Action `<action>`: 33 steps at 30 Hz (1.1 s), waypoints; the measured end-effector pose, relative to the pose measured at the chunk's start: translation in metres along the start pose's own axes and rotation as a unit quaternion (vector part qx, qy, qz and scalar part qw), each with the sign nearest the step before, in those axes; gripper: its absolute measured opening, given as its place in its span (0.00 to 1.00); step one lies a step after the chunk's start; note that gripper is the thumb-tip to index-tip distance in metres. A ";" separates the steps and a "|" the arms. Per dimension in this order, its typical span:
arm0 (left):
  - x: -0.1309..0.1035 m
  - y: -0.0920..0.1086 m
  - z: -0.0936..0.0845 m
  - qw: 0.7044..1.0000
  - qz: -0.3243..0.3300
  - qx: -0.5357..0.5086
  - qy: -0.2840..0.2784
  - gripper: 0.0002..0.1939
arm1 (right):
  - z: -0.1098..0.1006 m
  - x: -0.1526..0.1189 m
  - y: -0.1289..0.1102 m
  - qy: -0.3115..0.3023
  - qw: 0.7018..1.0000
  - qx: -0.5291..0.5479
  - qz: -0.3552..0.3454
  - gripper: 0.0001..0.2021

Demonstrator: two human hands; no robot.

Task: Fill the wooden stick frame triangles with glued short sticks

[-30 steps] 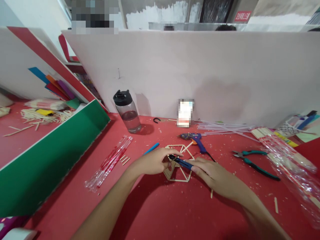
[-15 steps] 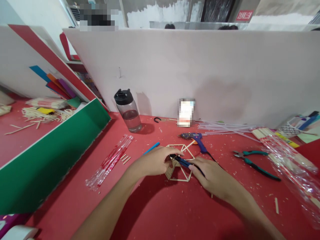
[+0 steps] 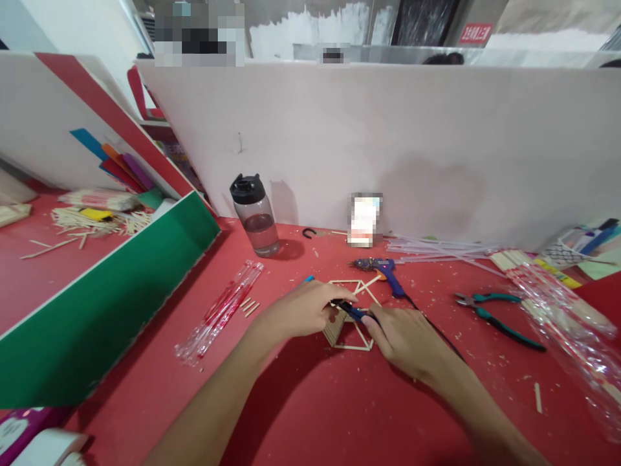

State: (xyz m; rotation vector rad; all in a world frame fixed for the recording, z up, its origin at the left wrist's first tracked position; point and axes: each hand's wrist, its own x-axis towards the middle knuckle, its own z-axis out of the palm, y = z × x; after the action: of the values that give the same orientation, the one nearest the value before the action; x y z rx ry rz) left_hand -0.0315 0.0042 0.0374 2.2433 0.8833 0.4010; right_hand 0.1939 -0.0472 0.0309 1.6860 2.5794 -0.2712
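Note:
My right hand (image 3: 405,340) is closed around a slim dark blue tool with a black front end (image 3: 356,313); its exact kind is hard to make out. Below the tool lies a frame of thin wooden sticks (image 3: 352,347), with a panel of sticks laid side by side (image 3: 334,328) on its left. My left hand (image 3: 308,310) is bent over this panel and the tool's black end. Its fingertips are pressed together there, and whatever they pinch is hidden.
Behind the frame lies a purple glue gun (image 3: 388,272). Green-handled pliers (image 3: 499,317) and bagged sticks (image 3: 557,291) are at right. Left are a plastic packet (image 3: 220,317), short sticks (image 3: 250,307), a water bottle (image 3: 257,220) and a green board (image 3: 116,304). A phone (image 3: 363,221) leans behind.
The whole view has shifted slightly. Both hands stay over the stick frame, and the tool is now more covered by my right hand.

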 end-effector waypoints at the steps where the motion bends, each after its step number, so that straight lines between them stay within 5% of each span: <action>1: -0.001 -0.001 -0.001 1.000 0.001 -0.003 0.003 0.28 | 0.000 0.001 -0.001 0.003 1.000 -0.004 0.001 0.22; 15: -0.009 0.005 -0.011 0.999 -0.002 0.021 0.025 0.23 | -0.014 0.012 -0.009 -0.008 0.999 -0.049 -0.009 0.23; 25: -0.006 -0.003 -0.006 0.998 -0.035 -0.043 0.001 0.29 | -0.008 0.014 -0.003 -0.020 0.997 -0.073 0.017 0.22; 33: -0.007 -0.016 -0.006 0.989 -0.066 -0.131 0.021 0.24 | -0.013 -0.017 0.035 0.018 0.995 -0.021 0.093 0.20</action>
State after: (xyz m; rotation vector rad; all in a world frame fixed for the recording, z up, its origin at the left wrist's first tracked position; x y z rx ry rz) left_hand -0.0471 0.0111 0.0306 1.9317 0.9384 0.4756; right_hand 0.2335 -0.0469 0.0417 1.9153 2.4099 -0.1778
